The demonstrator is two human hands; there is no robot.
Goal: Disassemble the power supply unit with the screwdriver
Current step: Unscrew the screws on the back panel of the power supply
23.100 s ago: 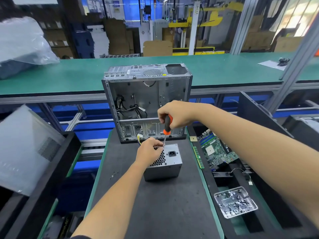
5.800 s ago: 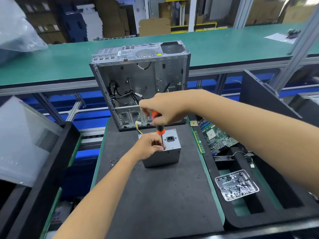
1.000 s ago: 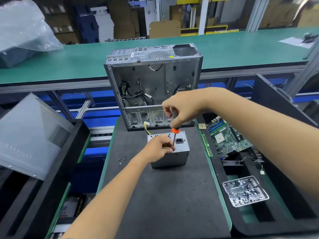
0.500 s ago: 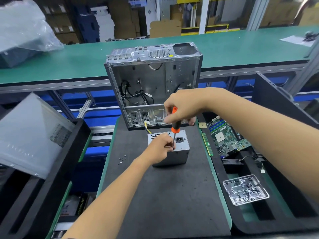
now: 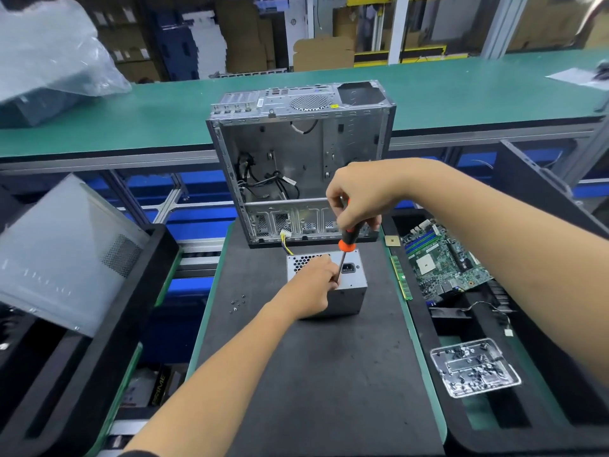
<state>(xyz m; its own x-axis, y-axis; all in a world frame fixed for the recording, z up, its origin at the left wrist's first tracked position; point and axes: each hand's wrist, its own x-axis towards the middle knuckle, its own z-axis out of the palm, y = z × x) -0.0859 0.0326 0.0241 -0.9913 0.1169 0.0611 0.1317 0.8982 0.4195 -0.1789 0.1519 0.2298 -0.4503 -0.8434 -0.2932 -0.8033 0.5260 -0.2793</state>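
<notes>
Head view: right hand (image 5: pixel 359 196) is gripping the screwdriver (image 5: pixel 344 249) over the PSU (image 5: pixel 349 291) on the mat (image 5: pixel 313 374); left hand (image 5: pixel 313 286) is pinching its shaft. "PRIME" box (image 5: pixel 160 389) below left.

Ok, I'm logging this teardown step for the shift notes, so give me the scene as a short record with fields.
work item: power supply, grey metal box on the black mat
tool: screwdriver, orange handle, upright, tip down at the box top
right hand: grips the handle from above
left hand: holds the box, fingers by the shaft
behind: open computer case
loose screws: on mat, left of box
right side: circuit board, clear tray
</notes>
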